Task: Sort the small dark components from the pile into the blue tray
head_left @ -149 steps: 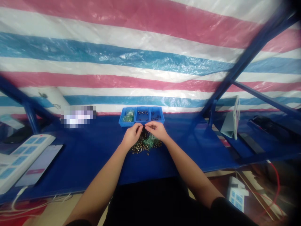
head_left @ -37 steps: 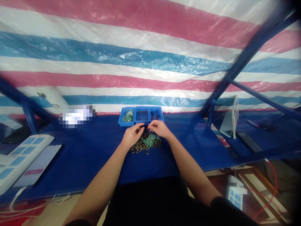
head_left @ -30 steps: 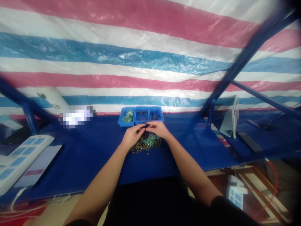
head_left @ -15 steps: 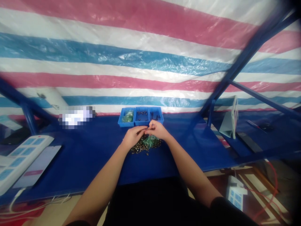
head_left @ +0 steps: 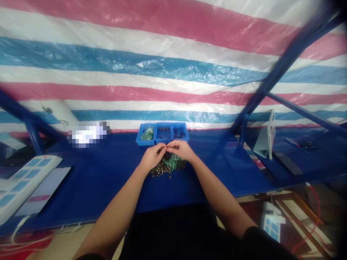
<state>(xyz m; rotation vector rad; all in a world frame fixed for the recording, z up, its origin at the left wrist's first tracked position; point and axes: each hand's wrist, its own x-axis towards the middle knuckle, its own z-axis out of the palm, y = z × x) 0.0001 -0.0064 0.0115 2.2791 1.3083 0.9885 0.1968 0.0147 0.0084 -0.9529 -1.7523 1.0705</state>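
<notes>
My left hand [head_left: 152, 156] and my right hand [head_left: 182, 150] meet fingertip to fingertip above a heap of small brass-coloured and dark metal pieces [head_left: 162, 169]. Both hands are closed in a pinch; whatever lies between the fingertips is too small to make out. Some green plastic wrapping [head_left: 171, 163] lies on the heap, partly under my right hand. Just beyond my hands stand three blue bins side by side. The left bin [head_left: 141, 142] holds green-and-clear packets, while the middle bin [head_left: 163, 141] and the right bin [head_left: 184, 127] contain small dark parts.
The blue table [head_left: 108, 173] carries a white power strip [head_left: 40, 162] and a phone [head_left: 51, 184] at the left. A blurred-out bright object [head_left: 88, 134] stands farther back. Blue metal posts [head_left: 260, 88] and a tablet-like stand [head_left: 267, 139] are at right. A striped sheet [head_left: 162, 86] hangs behind.
The fingers of my right hand have come down and closed against the left fingertips. My left fingertips have lifted slightly. The bins and the heap look the same.
</notes>
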